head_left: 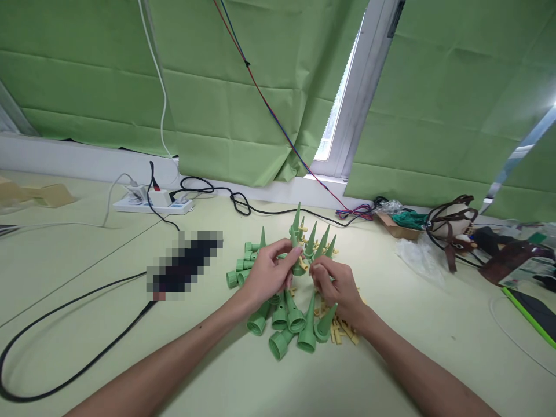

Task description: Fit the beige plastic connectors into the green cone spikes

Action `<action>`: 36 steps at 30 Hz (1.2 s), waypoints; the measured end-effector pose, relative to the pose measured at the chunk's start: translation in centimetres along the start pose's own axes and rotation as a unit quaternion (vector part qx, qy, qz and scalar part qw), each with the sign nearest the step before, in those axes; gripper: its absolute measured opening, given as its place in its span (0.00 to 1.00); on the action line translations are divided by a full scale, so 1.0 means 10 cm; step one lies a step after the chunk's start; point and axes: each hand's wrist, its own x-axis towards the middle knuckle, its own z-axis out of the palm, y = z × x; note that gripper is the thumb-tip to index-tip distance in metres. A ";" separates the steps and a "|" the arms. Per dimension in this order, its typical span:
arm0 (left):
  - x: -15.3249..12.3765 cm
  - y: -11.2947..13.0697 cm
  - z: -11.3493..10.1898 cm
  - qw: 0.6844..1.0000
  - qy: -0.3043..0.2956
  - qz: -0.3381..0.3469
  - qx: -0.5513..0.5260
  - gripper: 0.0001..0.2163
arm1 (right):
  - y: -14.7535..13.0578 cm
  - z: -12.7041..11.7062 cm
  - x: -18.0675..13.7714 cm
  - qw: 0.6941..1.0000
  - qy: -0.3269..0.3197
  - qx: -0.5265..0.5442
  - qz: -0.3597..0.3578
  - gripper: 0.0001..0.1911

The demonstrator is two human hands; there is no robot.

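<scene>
A heap of green plastic cones (pixel 290 321) lies on the pale green table (pixel 217 382), mixed with small tan plastic pieces (pixel 341 333). My left hand (pixel 269 275) pinches a green cone (pixel 297 262) between thumb and fingers above the heap. My right hand (pixel 336 286) is curled shut just to its right, fingertips close to that cone; what it pinches is too small to name. More cones (pixel 311 238) stand upright behind the hands, and several lie on their sides at the left (pixel 243 266).
A white power strip (pixel 152 202) with plugs sits at the back left. Black cables (pixel 78 324) loop over the table. A pixelated dark object (pixel 185 263) lies left of the heap. Bags, a cardboard tray (pixel 397 229) and clutter fill the right side. Green curtains hang behind.
</scene>
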 end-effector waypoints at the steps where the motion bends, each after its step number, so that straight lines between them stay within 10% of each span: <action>1: 0.00 0.01 -0.01 1.000 0.027 0.010 0.012 0.16 | -0.01 -0.01 0.01 1.000 0.015 0.003 0.010 0.18; 12: -0.01 0.00 -0.01 0.971 0.139 0.089 0.173 0.13 | 0.05 0.00 0.06 0.998 0.004 -0.065 0.012 0.06; 25: 0.04 -0.07 -0.04 0.960 0.120 0.093 0.237 0.11 | 0.05 -0.01 0.06 0.964 -0.232 -0.076 -0.104 0.10; 36: 0.04 -0.09 -0.03 0.954 0.152 0.098 0.240 0.14 | 0.02 -0.04 0.07 0.970 -0.198 -0.123 -0.064 0.14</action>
